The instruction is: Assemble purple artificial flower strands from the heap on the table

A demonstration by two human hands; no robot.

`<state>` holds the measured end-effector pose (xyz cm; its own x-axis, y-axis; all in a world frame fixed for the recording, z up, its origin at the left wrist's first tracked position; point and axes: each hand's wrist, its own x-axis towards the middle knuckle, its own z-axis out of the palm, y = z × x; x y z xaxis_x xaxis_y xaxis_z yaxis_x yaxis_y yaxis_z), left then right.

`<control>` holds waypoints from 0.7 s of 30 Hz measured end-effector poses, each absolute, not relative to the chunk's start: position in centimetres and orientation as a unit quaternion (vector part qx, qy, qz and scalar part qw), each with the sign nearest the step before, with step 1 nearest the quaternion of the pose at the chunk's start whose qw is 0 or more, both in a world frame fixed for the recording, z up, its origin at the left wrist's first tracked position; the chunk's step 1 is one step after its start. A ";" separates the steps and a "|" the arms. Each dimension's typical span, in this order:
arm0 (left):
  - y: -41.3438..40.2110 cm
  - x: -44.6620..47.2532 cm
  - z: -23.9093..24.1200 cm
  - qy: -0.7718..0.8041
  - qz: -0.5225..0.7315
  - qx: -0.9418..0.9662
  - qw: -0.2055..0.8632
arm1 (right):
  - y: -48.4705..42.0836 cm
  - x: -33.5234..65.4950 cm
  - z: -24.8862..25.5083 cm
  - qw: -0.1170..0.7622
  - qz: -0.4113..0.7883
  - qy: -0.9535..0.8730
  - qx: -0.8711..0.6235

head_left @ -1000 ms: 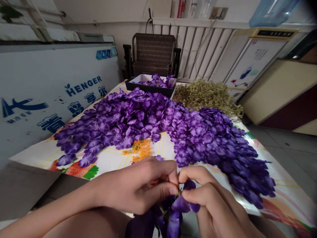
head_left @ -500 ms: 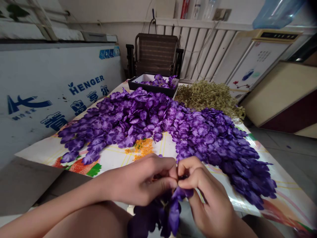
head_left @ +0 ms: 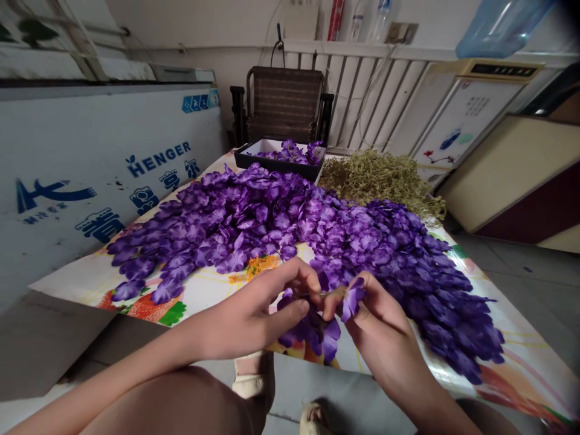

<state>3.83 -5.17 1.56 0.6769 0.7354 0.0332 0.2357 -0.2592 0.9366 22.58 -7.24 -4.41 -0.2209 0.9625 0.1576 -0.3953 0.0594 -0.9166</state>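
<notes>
Between my hands, above the table's near edge, is a sprig of purple artificial flowers (head_left: 328,341) with a thin stem. My left hand (head_left: 258,314) is curled around the stem, thumb and fingers slightly apart, while some petals hang below. My right hand (head_left: 383,338) pinches the sprig near one purple blossom (head_left: 352,300) that stands up by its fingertips. Just beyond my hands, a wide heap of loose purple blossoms (head_left: 362,235) covers much of the table. A small cluster of orange bits (head_left: 256,267) lies past my left hand, partly hidden by it.
The patterned tablecloth (head_left: 199,284) shows at the near left. A black box (head_left: 276,164) with purple flowers and a pile of dry greenish stems (head_left: 380,178) stand at the back. A chair (head_left: 286,99) is behind, a white freezer (head_left: 90,163) left, a water dispenser (head_left: 466,121) right.
My hands have risen and separated slightly. The purple sprig has come up from below the table edge, and a blossom now shows at my right fingertips.
</notes>
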 end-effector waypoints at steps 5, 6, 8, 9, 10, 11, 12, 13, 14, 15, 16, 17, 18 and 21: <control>-5.3 4.1 1.5 0.306 0.242 0.719 0.575 | -7.3 22.7 -4.6 0.543 0.675 -0.433 -0.248; -5.4 4.2 1.4 0.304 0.241 0.710 0.588 | -7.3 22.8 -4.7 0.535 0.690 -0.424 -0.240; -5.4 4.3 1.3 0.300 0.244 0.697 0.605 | -7.2 22.9 -4.8 0.517 0.710 -0.419 -0.231; -5.4 4.4 1.2 0.296 0.247 0.691 0.612 | -7.2 23.0 -4.8 0.508 0.717 -0.420 -0.227; -5.4 4.5 1.1 0.292 0.250 0.685 0.619 | -7.2 23.0 -4.8 0.500 0.723 -0.421 -0.221; -5.4 4.6 1.1 0.286 0.254 0.679 0.626 | -7.1 23.1 -4.8 0.495 0.729 -0.420 -0.214; -5.4 4.7 1.0 0.280 0.258 0.673 0.635 | -7.1 23.1 -4.7 0.493 0.736 -0.415 -0.208; -5.3 4.8 0.9 0.275 0.262 0.664 0.645 | -7.1 23.1 -4.7 0.493 0.742 -0.405 -0.204; -5.3 4.8 0.8 0.269 0.268 0.653 0.655 | -7.1 23.0 -4.6 0.493 0.747 -0.394 -0.208; -5.3 4.8 0.7 0.263 0.273 0.643 0.666 | -7.1 23.0 -4.6 0.495 0.749 -0.383 -0.216; -5.3 4.8 0.6 0.256 0.275 0.631 0.678 | -7.1 22.9 -4.7 0.497 0.749 -0.373 -0.229; -5.2 4.8 0.5 0.251 0.276 0.619 0.691 | -7.1 22.8 -4.8 0.499 0.748 -0.364 -0.241; -5.2 4.8 0.4 0.246 0.278 0.608 0.702 | -7.1 22.7 -5.0 0.500 0.750 -0.354 -0.249; -5.2 4.9 0.1 0.242 0.287 0.593 0.712 | -6.9 22.3 -5.5 0.498 0.777 -0.310 -0.229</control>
